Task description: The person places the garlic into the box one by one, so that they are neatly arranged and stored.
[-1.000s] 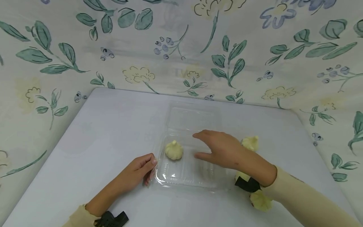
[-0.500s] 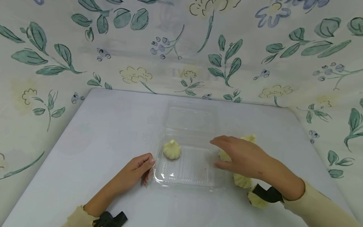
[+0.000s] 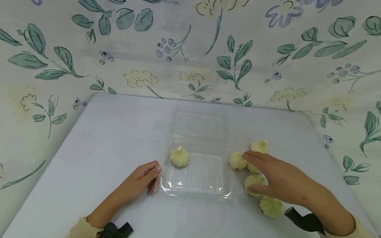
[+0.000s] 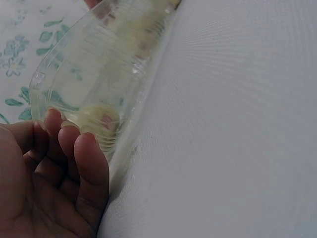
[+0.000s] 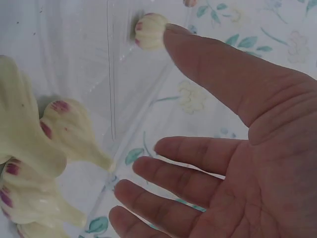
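Observation:
A clear plastic clamshell container (image 3: pixel 205 173) lies with its lid laid back, one pale garlic bulb (image 3: pixel 179 157) in its left part. My left hand (image 3: pixel 143 178) pinches the container's left rim; in the left wrist view its fingers (image 4: pixel 91 163) curl at the clear wall (image 4: pixel 74 64). To the right of the container, my right hand (image 3: pixel 281 178) is over the loose garlic bulbs (image 3: pixel 237 161), fingers and thumb spread. Nothing is held in the right palm (image 5: pixel 247 188) in the right wrist view, where purple-marked garlic bulbs (image 5: pixel 72 129) show beside it.
More garlic bulbs lie on the white table (image 3: pixel 119 132), one at the back (image 3: pixel 258 146) and one at the front (image 3: pixel 271 206). Flower-patterned cloth (image 3: pixel 178 39) rises behind the table and at its sides.
My right hand has moved right, from over the container to over the loose garlic bulbs, uncovering more of them. My left hand keeps its hold on the rim.

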The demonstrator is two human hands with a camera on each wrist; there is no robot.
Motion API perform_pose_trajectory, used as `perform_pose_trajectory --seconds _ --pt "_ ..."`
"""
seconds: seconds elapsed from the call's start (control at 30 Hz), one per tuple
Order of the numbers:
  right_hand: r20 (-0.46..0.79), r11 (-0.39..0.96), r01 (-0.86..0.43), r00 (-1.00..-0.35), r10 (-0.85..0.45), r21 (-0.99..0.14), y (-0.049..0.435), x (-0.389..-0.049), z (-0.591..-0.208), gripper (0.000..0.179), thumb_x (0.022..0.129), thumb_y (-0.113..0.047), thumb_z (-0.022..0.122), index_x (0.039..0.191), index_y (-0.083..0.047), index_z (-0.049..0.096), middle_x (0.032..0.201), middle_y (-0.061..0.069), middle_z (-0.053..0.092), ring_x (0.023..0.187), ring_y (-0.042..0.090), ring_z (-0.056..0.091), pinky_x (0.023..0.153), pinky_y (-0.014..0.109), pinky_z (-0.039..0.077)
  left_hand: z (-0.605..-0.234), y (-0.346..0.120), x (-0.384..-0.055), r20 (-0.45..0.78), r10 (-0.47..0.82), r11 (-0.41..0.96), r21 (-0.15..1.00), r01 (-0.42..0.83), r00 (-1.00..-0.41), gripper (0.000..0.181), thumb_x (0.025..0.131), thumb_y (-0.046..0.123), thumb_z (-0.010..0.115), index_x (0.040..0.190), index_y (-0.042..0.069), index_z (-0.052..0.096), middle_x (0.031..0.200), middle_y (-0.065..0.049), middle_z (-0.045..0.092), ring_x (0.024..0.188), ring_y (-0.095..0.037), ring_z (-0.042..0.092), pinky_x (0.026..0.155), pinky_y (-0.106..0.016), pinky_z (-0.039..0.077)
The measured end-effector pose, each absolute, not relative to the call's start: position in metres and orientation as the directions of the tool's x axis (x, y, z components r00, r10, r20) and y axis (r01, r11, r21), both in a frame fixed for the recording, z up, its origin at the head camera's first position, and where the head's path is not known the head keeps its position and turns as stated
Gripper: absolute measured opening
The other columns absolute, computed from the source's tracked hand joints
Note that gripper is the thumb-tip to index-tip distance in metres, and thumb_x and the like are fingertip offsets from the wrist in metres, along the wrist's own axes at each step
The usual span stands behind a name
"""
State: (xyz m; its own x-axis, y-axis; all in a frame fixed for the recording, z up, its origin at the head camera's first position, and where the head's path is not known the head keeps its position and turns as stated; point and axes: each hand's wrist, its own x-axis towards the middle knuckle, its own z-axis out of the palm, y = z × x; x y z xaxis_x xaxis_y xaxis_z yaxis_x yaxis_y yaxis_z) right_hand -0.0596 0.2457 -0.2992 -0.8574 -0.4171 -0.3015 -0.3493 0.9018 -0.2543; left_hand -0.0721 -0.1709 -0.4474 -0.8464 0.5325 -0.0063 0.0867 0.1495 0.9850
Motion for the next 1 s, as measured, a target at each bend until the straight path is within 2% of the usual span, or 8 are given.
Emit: perform_pose_trajectory --seconds 0.27,0.6,1.0 --pt "-0.338 0.928 -0.273 -0.874 -0.349 -0.252 0.271 -0.044 -0.307 0.097 0.081 -0.061 0.083 0.159 -0.018 0.044 0.158 0.016 0.046 0.137 0.044 0.051 0.098 0.064 0.051 -0.446 -0.172 -0.071 -0.017 0.535 0.167 0.982 0.086 -0.845 0.033 0.115 0.021 0.042 0.088 0.004 0.05 0.07 -0.008 0.056 0.057 -0.02 0.057 0.052 -0.035 0.055" --pt "-0.402 0.953 -0.151 -0.881 -0.25 -0.262 0.294 -0.027 -0.318 0.1 0.078 -0.071 0.08 0.157 -0.019 0.045 0.154 0.015 0.051 0.134 0.043 0.054 0.1 0.065 0.05 -0.446 -0.17 -0.073 -0.005 0.544 0.159 0.982 0.098 -0.839 0.033 0.116 0.02 0.041 0.088 0.004 0.05 0.069 -0.009 0.056 0.056 -0.021 0.057 0.052 -0.035 0.055" --pt "-0.461 0.95 -0.072 -0.861 -0.213 -0.304 0.311 -0.019 -0.338 0.098 0.077 -0.063 0.085 0.153 -0.012 0.049 0.149 0.016 0.055 0.132 0.043 0.056 0.101 0.064 0.049 -0.444 -0.17 -0.072 -0.006 0.542 0.161 0.982 0.097 -0.841 0.033 0.115 0.02 0.042 0.088 0.004 0.05 0.068 -0.008 0.055 0.055 -0.021 0.057 0.051 -0.034 0.054"
